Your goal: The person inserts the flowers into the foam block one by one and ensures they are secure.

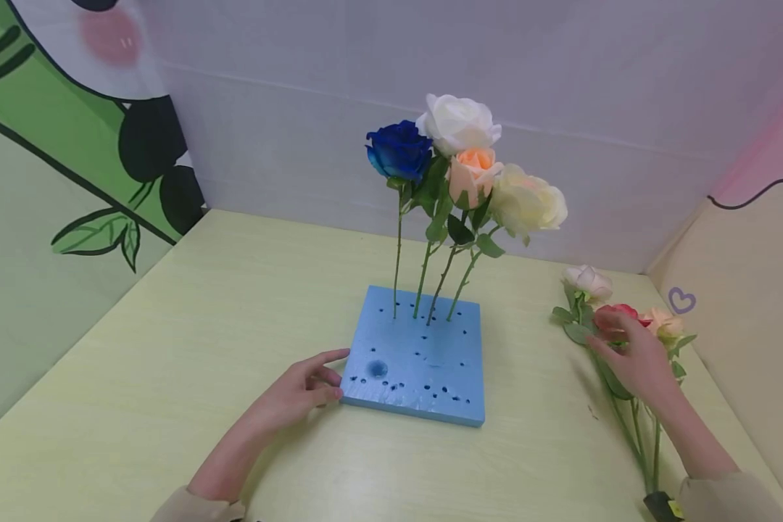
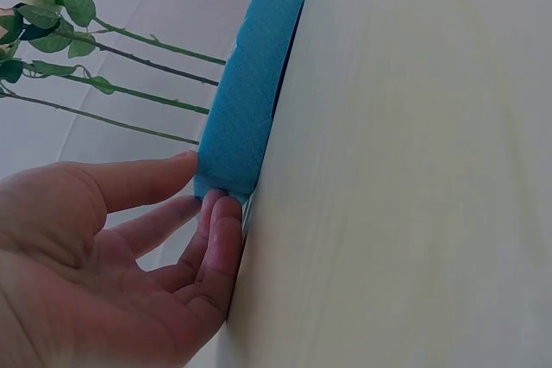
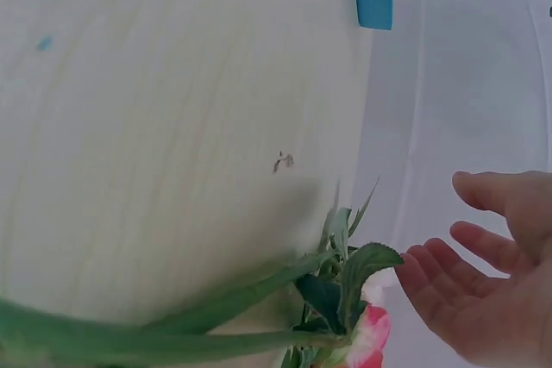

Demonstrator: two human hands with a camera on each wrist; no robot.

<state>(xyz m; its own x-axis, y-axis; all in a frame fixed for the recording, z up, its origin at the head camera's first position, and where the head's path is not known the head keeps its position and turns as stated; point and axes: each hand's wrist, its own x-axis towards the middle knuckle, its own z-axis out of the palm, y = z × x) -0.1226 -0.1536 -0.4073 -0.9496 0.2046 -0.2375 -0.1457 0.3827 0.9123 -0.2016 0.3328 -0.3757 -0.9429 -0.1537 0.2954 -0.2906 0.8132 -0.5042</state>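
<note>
Mostly pale yellow-green table (image 1: 170,348), grey wall (image 1: 287,109), leaf mural (image 1: 52,159)

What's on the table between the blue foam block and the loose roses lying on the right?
Nothing but bare table. The head view shows an open strip of tabletop between the blue foam block and the loose roses.

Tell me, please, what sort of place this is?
Probably a small tabletop craft corner for flower arranging: a blue foam block holding four upright roses, loose roses on the pale table, and decorated walls.
</note>
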